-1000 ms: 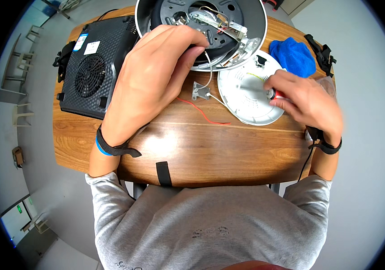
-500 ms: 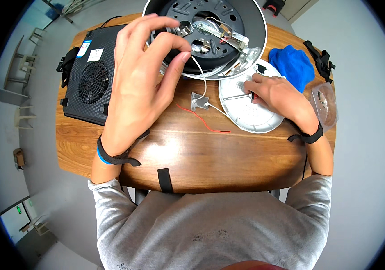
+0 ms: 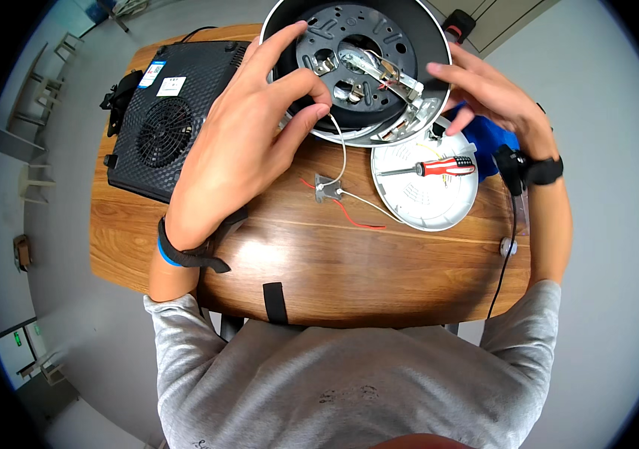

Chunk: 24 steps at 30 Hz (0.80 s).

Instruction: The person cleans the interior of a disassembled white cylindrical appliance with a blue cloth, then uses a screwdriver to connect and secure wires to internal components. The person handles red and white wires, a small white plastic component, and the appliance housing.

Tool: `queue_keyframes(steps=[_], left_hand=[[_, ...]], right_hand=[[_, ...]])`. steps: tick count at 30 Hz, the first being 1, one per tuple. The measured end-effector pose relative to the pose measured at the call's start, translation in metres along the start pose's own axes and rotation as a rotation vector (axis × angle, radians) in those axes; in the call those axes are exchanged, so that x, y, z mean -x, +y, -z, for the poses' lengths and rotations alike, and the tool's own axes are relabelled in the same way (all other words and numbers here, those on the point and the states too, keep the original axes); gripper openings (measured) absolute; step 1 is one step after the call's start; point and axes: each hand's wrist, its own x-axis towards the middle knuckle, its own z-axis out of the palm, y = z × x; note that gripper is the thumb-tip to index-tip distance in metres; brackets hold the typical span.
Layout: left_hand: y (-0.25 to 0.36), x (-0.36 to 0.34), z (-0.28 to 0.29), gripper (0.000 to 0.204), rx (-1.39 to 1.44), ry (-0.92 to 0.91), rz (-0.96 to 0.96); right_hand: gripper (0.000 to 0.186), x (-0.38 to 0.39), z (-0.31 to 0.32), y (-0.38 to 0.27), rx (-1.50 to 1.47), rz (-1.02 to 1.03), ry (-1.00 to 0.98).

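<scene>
My left hand [image 3: 244,150] pinches the end of a white wire [image 3: 343,153] between thumb and index finger at the left side of a dark round metal housing [image 3: 357,105], its other fingers raised over the rim. The housing holds a perforated plate, metal brackets and wiring. My right hand [image 3: 499,97] is open at the housing's right rim, fingers apart. Below it, a red-and-black screwdriver [image 3: 439,166] lies on a white plastic cover [image 3: 424,206]. The white wire runs to a small grey connector plate [image 3: 328,188], with red wire [image 3: 357,223] beside it.
A black textured appliance [image 3: 140,157] with a fan grille lies on the left of the wooden table [image 3: 334,277]. A blue cloth [image 3: 495,138] is at the right, partly behind my arm. A black strap [image 3: 274,303] lies at the front edge; a small round item [image 3: 508,246] is at the right.
My right hand has let go of the screwdriver on the white cover and moved up to the housing's right rim. The housing and my left hand with the wire have shifted slightly right.
</scene>
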Motion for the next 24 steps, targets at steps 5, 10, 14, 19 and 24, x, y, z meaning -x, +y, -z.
queue_keyframes(steps=[5, 10, 14, 19, 24], left_hand=[[-0.015, -0.007, 0.004, 0.008, 0.04, -0.011, -0.076], [-0.038, -0.014, -0.003, 0.011, -0.025, 0.052, -0.237], [-0.041, -0.014, -0.012, 0.01, -0.021, -0.063, -0.214], [-0.056, -0.005, -0.018, 0.01, -0.087, -0.124, -0.206], [-0.061, -0.001, -0.022, 0.012, -0.136, -0.164, -0.209]], right_hand=[[0.054, -0.023, -0.01, 0.012, -0.034, 0.055, 0.019], [0.065, -0.021, -0.023, 0.042, -0.024, 0.137, 0.132], [0.076, -0.026, -0.038, 0.061, 0.019, 0.249, 0.243], [0.086, -0.045, -0.042, 0.086, 0.045, 0.334, 0.255], [0.102, -0.064, -0.031, 0.108, 0.179, 0.373, 0.198]])
